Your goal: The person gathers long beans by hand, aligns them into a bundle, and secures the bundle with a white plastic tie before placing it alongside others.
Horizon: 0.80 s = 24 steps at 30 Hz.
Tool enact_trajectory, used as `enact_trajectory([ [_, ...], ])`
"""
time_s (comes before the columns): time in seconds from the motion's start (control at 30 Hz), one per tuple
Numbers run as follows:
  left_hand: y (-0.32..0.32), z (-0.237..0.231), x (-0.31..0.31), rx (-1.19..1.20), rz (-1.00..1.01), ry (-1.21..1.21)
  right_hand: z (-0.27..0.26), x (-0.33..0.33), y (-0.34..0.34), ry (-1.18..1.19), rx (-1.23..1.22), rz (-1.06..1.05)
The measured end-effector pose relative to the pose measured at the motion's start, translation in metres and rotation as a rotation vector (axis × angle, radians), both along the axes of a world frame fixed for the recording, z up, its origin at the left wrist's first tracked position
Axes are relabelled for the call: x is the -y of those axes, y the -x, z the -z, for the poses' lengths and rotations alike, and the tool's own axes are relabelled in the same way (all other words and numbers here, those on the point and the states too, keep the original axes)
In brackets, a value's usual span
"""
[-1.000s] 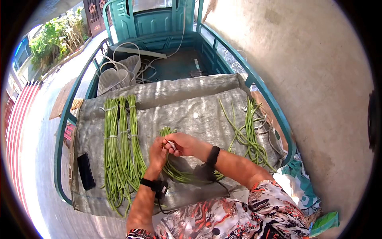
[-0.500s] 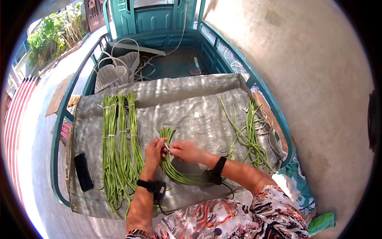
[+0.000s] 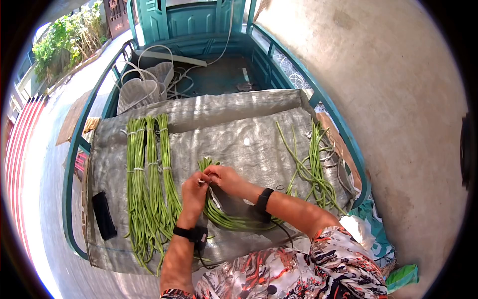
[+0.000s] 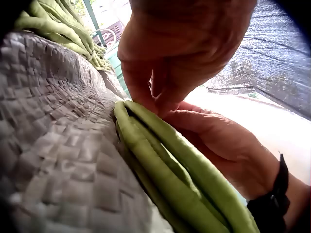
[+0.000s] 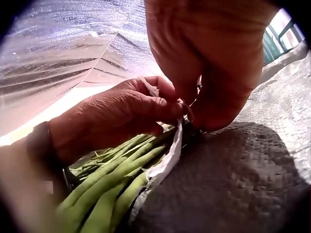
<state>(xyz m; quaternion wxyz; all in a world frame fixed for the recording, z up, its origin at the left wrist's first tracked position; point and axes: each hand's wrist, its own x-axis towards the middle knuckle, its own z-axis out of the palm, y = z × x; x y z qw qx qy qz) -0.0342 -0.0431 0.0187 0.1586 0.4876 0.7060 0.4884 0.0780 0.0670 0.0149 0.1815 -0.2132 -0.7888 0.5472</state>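
Both hands meet at the upper end of a bundle of long green beans point(image 3: 224, 220) that curves over the woven sheet. My left hand point(image 3: 193, 193) pinches a white tie strip point(image 5: 167, 162); its tip sticks out between thumb and forefinger in the right wrist view. My right hand point(image 3: 230, 180) has its thumb and fingertips drawn together on the same strip, against the left fingers. One length of the strip hangs over the beans point(image 5: 102, 204). In the left wrist view, the bean ends point(image 4: 127, 109) lie just under the fingertips, and the knot area is hidden by the fingers.
Left of the hands lie tied bean bundles point(image 3: 149, 194), with a black phone point(image 3: 103, 215) beside them. Loose beans point(image 3: 316, 169) lie at the right. The grey woven sheet point(image 3: 239, 144) spans a teal cart bed with side rails point(image 3: 343, 134). White baskets point(image 3: 139, 94) stand behind.
The hands drew slightly apart with the strip between them, then came back together. The right hand has moved up and left against the left hand; a strip end now hangs over the beans.
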Motion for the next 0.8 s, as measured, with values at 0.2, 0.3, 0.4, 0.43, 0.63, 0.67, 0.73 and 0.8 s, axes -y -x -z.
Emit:
enact_trajectory([
  [0.2, -0.002, -0.001, -0.006, -0.47, -0.022, 0.042, 0.025, -0.019, 0.007, 0.468, 0.102, -0.139],
  [0.3, -0.003, -0.004, -0.005, -0.469, -0.072, 0.171, 0.026, -0.029, 0.013, 0.497, 0.205, -0.183],
  [0.4, 0.001, 0.005, -0.004, -0.383, -0.103, 0.191, 0.012, -0.031, 0.012, 0.429, 0.254, -0.165],
  [0.43, 0.002, 0.008, -0.003, -0.363, -0.113, 0.18, 0.009, -0.031, 0.01, 0.472, 0.249, -0.156],
  [0.63, 0.0, 0.009, -0.001, -0.345, -0.136, 0.169, -0.002, -0.016, 0.002, 0.657, 0.147, -0.002],
  [0.67, 0.0, 0.008, -0.001, -0.342, -0.138, 0.178, -0.001, -0.015, 0.002, 0.694, 0.13, 0.028],
  [0.73, -0.001, 0.008, -0.001, -0.324, -0.141, 0.194, 0.001, -0.015, 0.003, 0.722, 0.119, 0.078],
  [0.8, 0.003, 0.014, -0.002, -0.341, -0.137, 0.207, 0.005, -0.017, 0.0, 0.669, 0.108, 0.119],
])
